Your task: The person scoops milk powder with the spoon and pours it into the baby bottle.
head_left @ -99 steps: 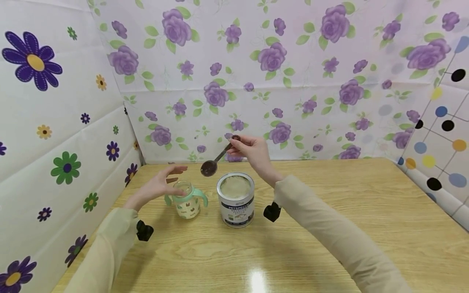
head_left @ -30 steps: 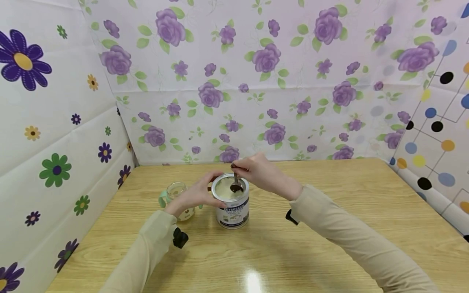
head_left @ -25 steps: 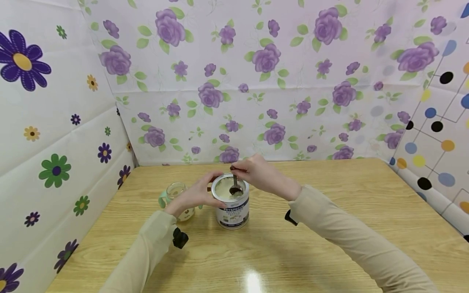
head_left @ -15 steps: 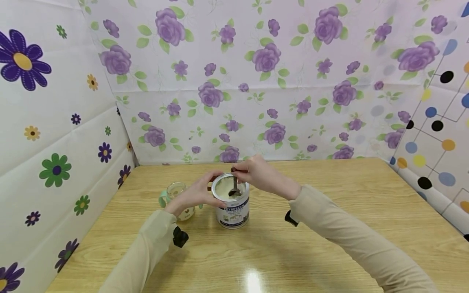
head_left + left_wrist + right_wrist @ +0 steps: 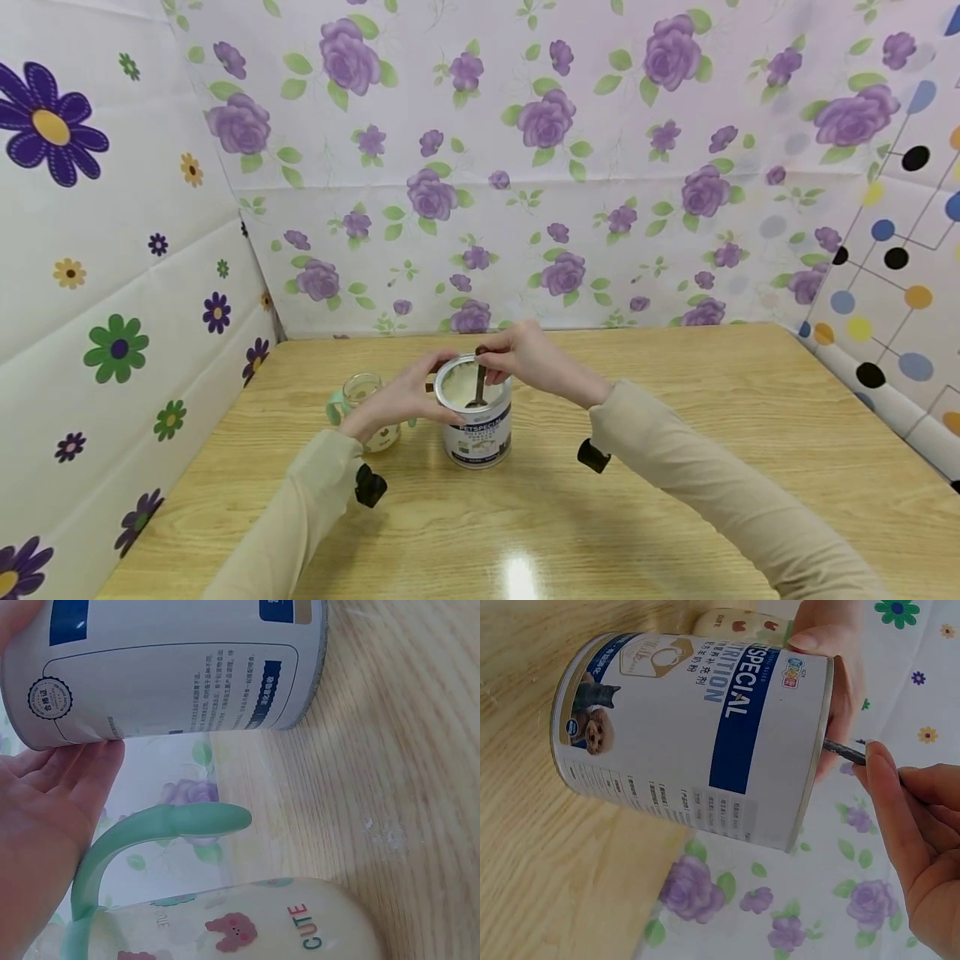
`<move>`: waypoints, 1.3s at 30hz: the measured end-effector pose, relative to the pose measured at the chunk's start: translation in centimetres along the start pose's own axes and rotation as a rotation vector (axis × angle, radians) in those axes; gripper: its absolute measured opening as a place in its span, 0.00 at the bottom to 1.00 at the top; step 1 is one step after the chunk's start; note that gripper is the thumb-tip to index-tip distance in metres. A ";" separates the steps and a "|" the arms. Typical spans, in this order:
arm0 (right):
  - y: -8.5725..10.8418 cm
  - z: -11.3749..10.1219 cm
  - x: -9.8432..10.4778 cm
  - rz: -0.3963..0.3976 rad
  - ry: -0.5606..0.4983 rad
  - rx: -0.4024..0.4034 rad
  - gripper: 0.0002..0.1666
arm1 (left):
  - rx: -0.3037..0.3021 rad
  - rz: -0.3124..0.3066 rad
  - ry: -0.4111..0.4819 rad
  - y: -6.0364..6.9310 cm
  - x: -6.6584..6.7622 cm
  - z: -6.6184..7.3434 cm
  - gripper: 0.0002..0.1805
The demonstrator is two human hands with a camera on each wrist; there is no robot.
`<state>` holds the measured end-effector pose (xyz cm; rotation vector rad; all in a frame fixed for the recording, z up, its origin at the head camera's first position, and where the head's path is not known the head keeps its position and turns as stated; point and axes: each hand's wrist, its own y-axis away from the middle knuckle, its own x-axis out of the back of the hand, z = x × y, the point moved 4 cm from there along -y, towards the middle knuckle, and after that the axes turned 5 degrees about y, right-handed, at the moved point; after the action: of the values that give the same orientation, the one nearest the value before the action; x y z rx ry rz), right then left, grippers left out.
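A white and blue milk powder can (image 5: 478, 446) stands upright on the table, filled with pale powder. My left hand (image 5: 401, 397) holds it near the rim, thumb in front and fingers behind. In my right hand (image 5: 525, 358) the handle of a dark brown spoon (image 5: 480, 385) is pinched. The spoon's bowl dips into the powder by the can's front inner wall, mostly out of sight. Left of the can, a baby bottle (image 5: 362, 386) with green handles stands uncapped, partly behind my left hand. One green handle (image 5: 172, 823) shows close beside that hand in the left wrist view.
The wooden table (image 5: 675, 433) extends wide to the right. Floral cloth (image 5: 480, 167) hangs behind it, with another patterned cloth (image 5: 112, 250) along the left. A little white powder (image 5: 386, 834) is spilled on the wood near the bottle.
The left hand moved from above the bottle to the can. The right hand lowered the spoon into the powder; lately its bowl has shifted toward the can's near side and sunk lower.
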<state>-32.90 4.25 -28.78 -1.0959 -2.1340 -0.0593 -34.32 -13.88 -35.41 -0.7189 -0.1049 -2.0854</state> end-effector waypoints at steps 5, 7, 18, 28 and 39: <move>-0.1 0.4 0.2 0.032 -0.081 -0.086 0.11 | 0.014 0.010 -0.008 0.0 0.0 0.1 0.52; -0.1 0.7 0.2 0.039 -0.098 -0.107 0.11 | 0.021 0.013 -0.008 0.0 0.0 0.1 0.52; -0.4 1.3 0.3 0.064 -0.175 -0.161 0.11 | 0.029 -0.006 -0.001 0.3 -0.1 1.6 0.51; -0.3 2.0 0.6 0.163 -0.257 -0.185 0.10 | 0.016 -0.016 -0.002 0.8 -0.2 3.7 0.48; -0.4 3.2 1.5 0.305 -0.294 -0.265 0.09 | 0.006 -0.023 0.037 0.9 -0.2 3.7 0.47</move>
<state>-35.58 6.12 -30.11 -1.6639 -2.2304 -0.0413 -31.89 -13.03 -32.62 -0.6784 -0.0990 -2.1188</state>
